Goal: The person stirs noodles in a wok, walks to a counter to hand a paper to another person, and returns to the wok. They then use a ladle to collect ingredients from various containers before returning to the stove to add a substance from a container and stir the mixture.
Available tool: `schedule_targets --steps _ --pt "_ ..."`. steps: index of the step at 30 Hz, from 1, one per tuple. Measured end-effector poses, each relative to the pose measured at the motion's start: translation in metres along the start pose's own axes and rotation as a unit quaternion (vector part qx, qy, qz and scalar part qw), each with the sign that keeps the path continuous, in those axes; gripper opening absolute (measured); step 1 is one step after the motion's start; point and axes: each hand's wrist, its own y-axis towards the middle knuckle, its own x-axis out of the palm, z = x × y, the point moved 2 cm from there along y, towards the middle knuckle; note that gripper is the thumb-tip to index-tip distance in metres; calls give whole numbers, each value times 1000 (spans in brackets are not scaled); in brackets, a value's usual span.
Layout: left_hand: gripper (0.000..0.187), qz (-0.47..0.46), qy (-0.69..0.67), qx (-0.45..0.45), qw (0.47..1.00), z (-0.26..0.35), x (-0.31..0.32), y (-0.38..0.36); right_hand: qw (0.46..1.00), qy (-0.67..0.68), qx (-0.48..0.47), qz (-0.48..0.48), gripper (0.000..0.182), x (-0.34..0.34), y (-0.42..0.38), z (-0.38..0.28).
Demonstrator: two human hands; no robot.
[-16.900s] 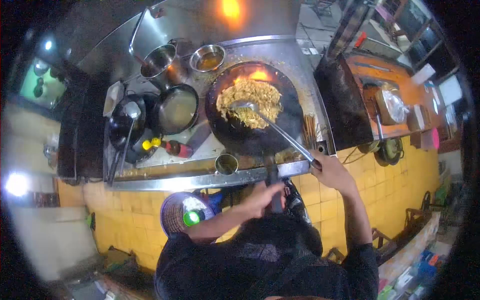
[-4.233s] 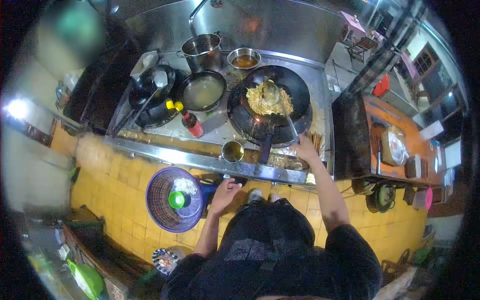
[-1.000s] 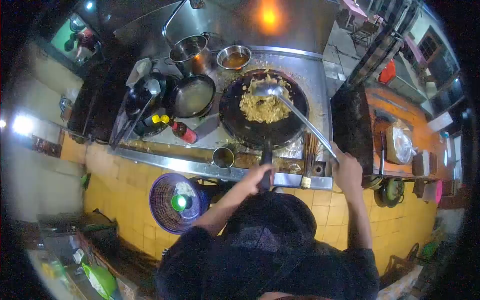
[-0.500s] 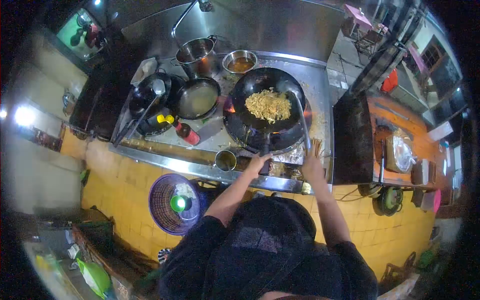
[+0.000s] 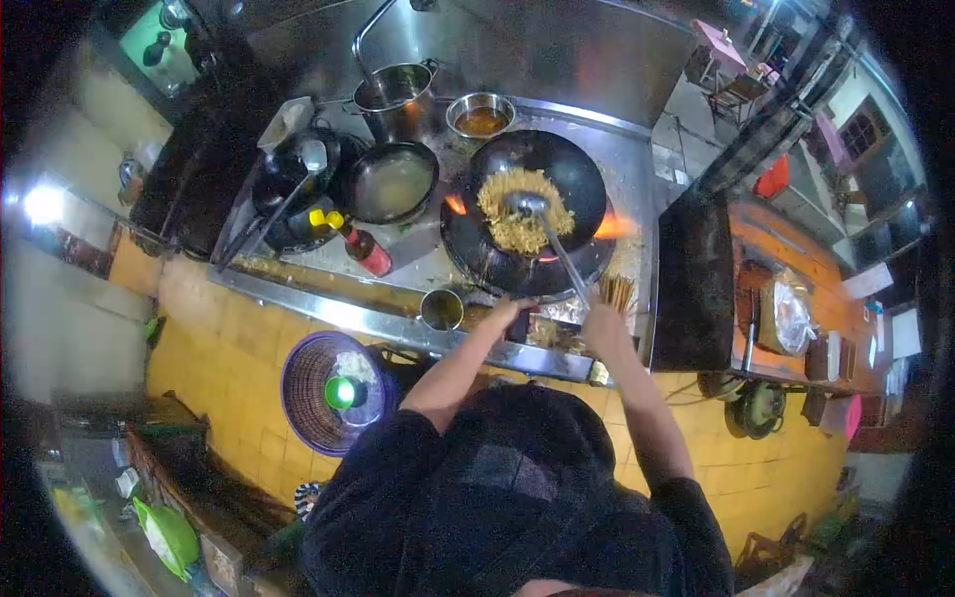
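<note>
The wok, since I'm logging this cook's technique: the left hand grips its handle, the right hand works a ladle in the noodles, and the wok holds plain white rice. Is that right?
Not quite. The head view shows the wok holding yellowish fried noodles, not rice. The rest stands: the left hand is at the wok's handle and the right hand holds the ladle in the food.

flames point(image 5: 609, 226) flank the wok point(image 5: 537, 214); cup point(image 5: 441, 309) and bottle point(image 5: 364, 249) crowd its left.
</note>
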Motion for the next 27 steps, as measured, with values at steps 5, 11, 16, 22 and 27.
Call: schedule_targets --steps 5,11,16,22,27 --pt "14 34 -212 16 977 47 101 -109 980 71 -186 -17 48 -97 -27 12" --pt "16 -125 -244 -105 956 78 97 -146 984 65 -104 -132 43 -138 -71 -10" --pt "16 -2 -58 -52 997 25 98 -156 994 -3 -101 -42 44 -110 -69 -3" --pt "20 -39 -26 -51 998 55 81 -138 971 17 -238 27 51 -85 -73 32" --pt "15 -22 -79 -75 994 7 92 -157 979 -115 -116 124 47 -72 -83 15"
